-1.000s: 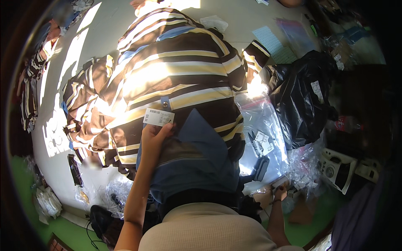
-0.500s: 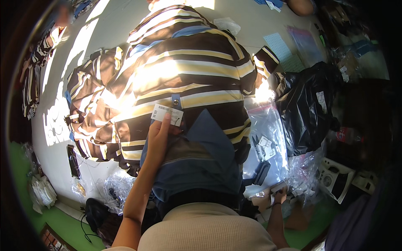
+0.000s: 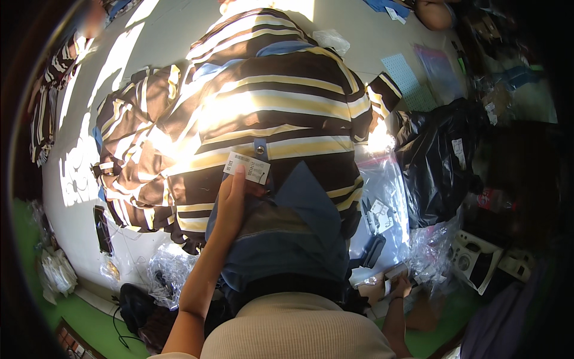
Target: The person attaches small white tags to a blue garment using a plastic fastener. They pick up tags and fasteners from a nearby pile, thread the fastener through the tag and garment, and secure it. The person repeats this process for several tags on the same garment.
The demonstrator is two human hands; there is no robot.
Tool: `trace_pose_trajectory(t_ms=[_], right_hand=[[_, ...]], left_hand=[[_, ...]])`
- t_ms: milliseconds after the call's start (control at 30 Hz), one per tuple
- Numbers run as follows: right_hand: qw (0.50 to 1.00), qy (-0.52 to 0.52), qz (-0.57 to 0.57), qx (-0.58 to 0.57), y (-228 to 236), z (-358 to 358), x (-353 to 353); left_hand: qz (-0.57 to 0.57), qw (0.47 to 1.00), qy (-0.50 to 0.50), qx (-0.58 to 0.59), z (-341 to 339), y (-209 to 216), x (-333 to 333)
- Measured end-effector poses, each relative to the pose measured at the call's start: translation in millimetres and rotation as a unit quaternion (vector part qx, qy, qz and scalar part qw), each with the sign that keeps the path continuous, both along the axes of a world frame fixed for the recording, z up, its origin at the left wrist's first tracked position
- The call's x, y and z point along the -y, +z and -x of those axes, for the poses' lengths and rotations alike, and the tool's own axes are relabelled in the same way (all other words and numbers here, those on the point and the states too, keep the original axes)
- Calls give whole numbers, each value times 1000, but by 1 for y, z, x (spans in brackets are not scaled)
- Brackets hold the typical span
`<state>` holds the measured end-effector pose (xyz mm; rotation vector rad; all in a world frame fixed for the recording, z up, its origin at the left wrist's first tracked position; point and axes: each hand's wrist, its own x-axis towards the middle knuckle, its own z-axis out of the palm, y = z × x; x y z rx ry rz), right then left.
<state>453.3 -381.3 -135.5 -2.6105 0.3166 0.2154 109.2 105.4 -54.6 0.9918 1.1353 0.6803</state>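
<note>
My left hand [image 3: 231, 200] pinches a white barcode tag [image 3: 251, 170], thumb across its face, over a garment with brown, white and yellow stripes [image 3: 311, 140] spread in front of me. Just beyond the tag is a blue tab with a metal snap [image 3: 260, 148]. Blue fabric [image 3: 281, 251] lies over my lap, with a pointed flap turned up. Low on the right, my right hand [image 3: 399, 287] is bent around a small pale item, too unclear to name. Near it, a clear plastic bag [image 3: 388, 185] carries white tags [image 3: 380, 216] and a dark elongated object [image 3: 373, 251].
A black plastic bag [image 3: 439, 161] bulges at the right, with crumpled clear plastic [image 3: 433, 245] and a grey-and-black appliance [image 3: 475, 260] nearer me. A dark phone-like slab [image 3: 102, 230] lies on the floor at left. Another person with striped cloth is at the upper left.
The view has shifted slightly, so the garment and tag sit a little further right. My left hand keeps its pinch on the tag; my right hand stays low at the right.
</note>
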Motion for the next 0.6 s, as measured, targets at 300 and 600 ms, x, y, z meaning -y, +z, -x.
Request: trace_pose_trajectory(t_ms=[300, 600], right_hand=[[989, -53, -128, -44, -8, -17, 25], [998, -67, -14, -5, -26, -29, 39]], left_hand=[[16, 998, -53, -18, 4, -9, -3], [49, 994, 11, 99, 1, -9, -1]])
